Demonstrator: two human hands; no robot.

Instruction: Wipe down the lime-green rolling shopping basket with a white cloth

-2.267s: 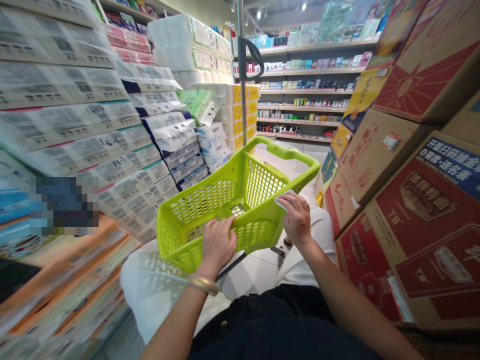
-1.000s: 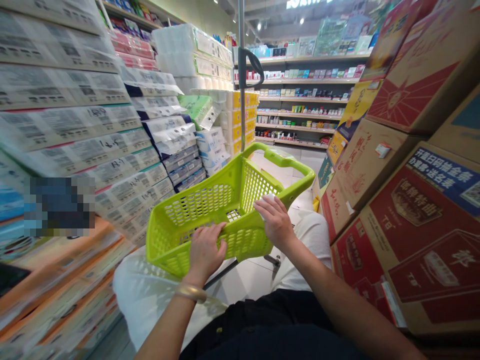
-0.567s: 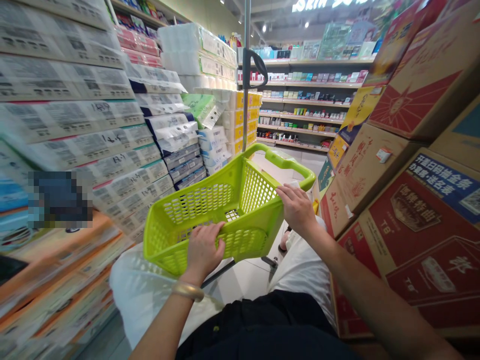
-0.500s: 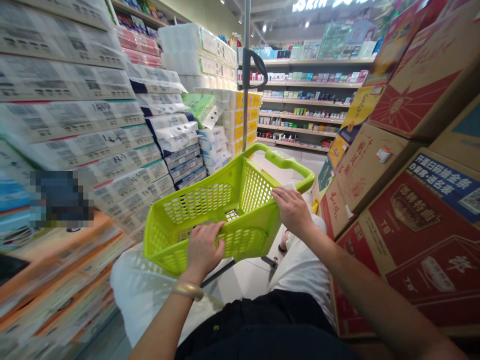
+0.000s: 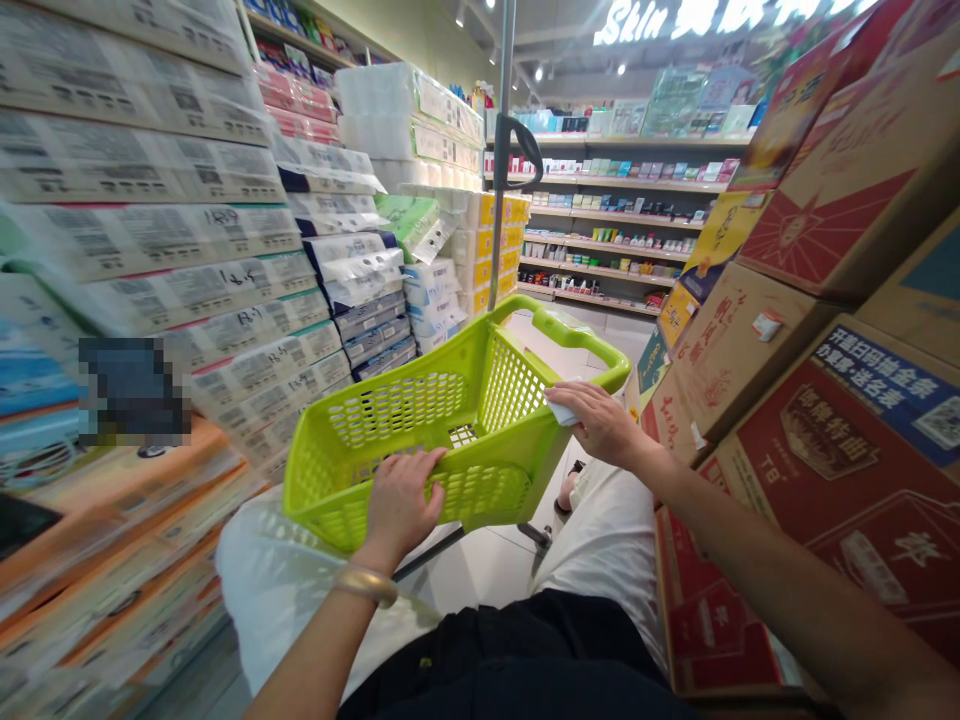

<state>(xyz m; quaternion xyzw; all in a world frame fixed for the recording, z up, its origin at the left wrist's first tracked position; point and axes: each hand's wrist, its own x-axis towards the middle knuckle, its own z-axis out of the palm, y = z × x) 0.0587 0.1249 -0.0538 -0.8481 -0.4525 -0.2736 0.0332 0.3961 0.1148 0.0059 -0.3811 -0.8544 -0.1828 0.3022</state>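
Note:
A lime-green shopping basket (image 5: 491, 490) with perforated sides stands tilted before me, between my knees. My left hand (image 5: 401, 500) is closed over its near rim, thumb on the outside and fingers reaching inward. At the rim's right corner, my right hand (image 5: 600, 420) presses a folded white wipe (image 5: 562, 410), tissue or cloth, against the plastic. The basket's moulded carry handle (image 5: 577, 335) lies just beyond that hand. From the far side rises a grey pull rod with a dark grip (image 5: 517, 150). Only a dark grid shows in the basket's bottom.
Wrapped paper packs (image 5: 225, 280) are piled high on the left, with orange-edged packs (image 5: 172, 490) lower down. Cardboard cartons (image 5: 810, 420) tower close on the right. Shelves of small cosmetics (image 5: 607, 185) line the back. Pale floor tiles (image 5: 487, 560) show below the basket.
My right hand has slid slightly right along the rim, and more of the white wipe shows beneath its fingers. My left hand keeps its hold. The view has shifted slightly.

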